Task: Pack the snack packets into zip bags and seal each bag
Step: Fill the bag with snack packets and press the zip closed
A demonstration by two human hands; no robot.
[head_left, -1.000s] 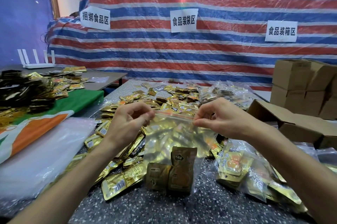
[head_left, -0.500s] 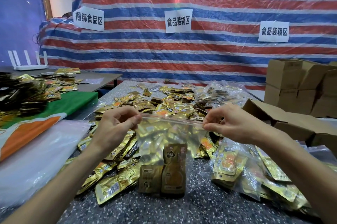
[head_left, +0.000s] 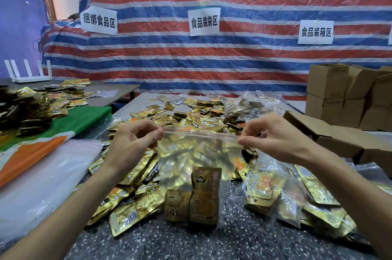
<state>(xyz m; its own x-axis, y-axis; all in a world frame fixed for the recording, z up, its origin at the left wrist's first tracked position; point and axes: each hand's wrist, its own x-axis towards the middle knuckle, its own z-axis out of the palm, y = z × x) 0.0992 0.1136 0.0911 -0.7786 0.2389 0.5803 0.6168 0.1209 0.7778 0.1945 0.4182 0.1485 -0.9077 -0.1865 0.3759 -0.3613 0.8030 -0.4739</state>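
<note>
Now both hands are up at the mouth of the zip bag [head_left: 197, 153], which hangs upright above the speckled table [head_left: 212, 242]. The left hand [head_left: 135, 143] pinches the left end of the zip strip [head_left: 201, 132] and the right hand [head_left: 273, 136] pinches the right end, so the strip runs taut straight across, equally near to both. Whether it is pressed shut along its length I cannot tell. Inside, at least two gold snack packets [head_left: 203, 200] stand side by side at the bottom. Loose packets [head_left: 199, 115] lie heaped behind, and filled bags [head_left: 275, 192] lie just to the right. My guess is that a pinch run sideways along that strip comes next.
</note>
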